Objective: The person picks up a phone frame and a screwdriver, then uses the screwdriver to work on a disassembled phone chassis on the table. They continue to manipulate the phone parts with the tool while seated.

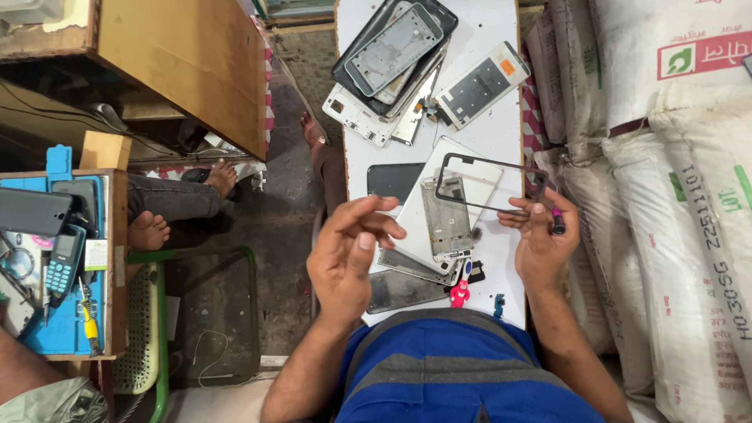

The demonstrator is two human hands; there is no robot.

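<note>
Right now my right hand (542,239) pinches the near edge of a thin dark phone frame (489,184), an empty rectangle that I hold tilted above the white board (501,117); a small dark tool with a pink tip (558,223) is tucked in the same hand, against my fingers. My left hand (348,254) holds nothing, the fingers loosely curled with the thumb brushing the fingertips, hovering over the board's left edge. Under the frame lie a silver phone chassis (448,219) on a white panel (419,211), a dark screen (394,182) just beside them and more flat plates (403,286) fanned toward my lap. A little pink figure (459,294) sits at the near edge of the board, close to my blue shirt (454,368). At the far end a heap of phone shells (392,59) is stacked, with a white back plate (482,84) lying apart to its right. The board is narrow: stuffed white sacks (674,196) press close along its right edge, so that side is tight, while to the left the bare floor (290,204) gives open room. Farther left another person's bare feet (149,231) rest by a wooden bench (188,63), and a blue tray (59,329) there holds a keypad phone (63,262) and a yellow-handled screwdriver (90,321).
</note>
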